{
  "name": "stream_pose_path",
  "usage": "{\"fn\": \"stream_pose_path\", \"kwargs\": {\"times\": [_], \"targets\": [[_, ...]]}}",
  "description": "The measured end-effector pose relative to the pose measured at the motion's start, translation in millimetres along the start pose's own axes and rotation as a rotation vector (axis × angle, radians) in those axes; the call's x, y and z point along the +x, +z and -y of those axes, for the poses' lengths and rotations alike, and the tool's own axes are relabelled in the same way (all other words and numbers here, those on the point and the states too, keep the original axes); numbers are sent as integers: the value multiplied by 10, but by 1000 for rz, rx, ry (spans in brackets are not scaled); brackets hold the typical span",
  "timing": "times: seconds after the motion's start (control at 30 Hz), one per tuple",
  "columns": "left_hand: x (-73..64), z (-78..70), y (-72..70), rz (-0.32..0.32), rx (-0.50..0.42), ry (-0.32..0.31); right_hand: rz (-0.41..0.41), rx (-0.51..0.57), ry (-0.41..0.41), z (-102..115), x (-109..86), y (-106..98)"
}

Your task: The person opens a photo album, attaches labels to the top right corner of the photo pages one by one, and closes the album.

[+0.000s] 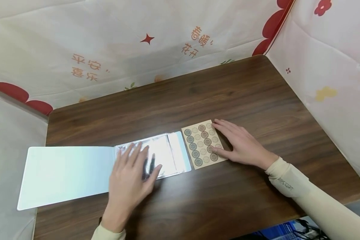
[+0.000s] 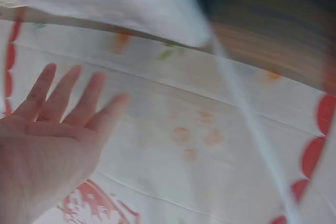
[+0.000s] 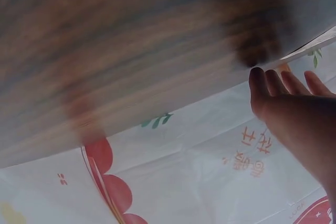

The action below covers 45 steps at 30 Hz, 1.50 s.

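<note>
A pale blue-white album-like folder (image 1: 69, 173) lies opened out on the table, its cover spread to the left. On its right half is a shiny, glossy film-like panel (image 1: 163, 150) that reflects light. My left hand (image 1: 129, 180) is over this panel near the fold, fingers extended and spread; whether it touches the film I cannot tell. Beside the folder's right edge lies a beige sticker sheet (image 1: 200, 146) with rows of round dark and pale stickers. My right hand (image 1: 246, 143) rests at its right edge, fingers and thumb extended onto the sheet. The left wrist view shows the left hand (image 2: 63, 114) with straight fingers.
The dark wood-grain table (image 1: 168, 100) has rounded corners. Printed white cloth (image 1: 123, 40) hangs around its back and sides. Cables and a blue item (image 1: 280, 231) are below the front edge at the right.
</note>
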<state>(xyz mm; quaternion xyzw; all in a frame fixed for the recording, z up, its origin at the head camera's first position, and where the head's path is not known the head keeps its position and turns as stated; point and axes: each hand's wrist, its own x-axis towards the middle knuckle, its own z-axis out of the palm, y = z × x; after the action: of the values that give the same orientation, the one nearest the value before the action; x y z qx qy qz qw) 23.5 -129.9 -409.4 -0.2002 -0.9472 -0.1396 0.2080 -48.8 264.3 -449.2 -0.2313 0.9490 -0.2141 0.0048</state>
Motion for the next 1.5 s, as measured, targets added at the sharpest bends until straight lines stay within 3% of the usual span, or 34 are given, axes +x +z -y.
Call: {"fn": "stream_pose_path", "kwargs": {"times": [0.2,0.5,0.77,1.1,1.5], "targets": [[276,-302,182,72,-106,141,14,-25,-34,26,0,-1],[472,-513,494,161,-71,237,16,-36,-59,40,-38,14],[563,-551,617,171,-54,272,20,-44,-69,65,-38,14],[589,-575,788,288,-45,268,56,-52,-53,42,-58,32],[566,-579,851,294,20,305,67,-97,-72,30,-58,47]]}}
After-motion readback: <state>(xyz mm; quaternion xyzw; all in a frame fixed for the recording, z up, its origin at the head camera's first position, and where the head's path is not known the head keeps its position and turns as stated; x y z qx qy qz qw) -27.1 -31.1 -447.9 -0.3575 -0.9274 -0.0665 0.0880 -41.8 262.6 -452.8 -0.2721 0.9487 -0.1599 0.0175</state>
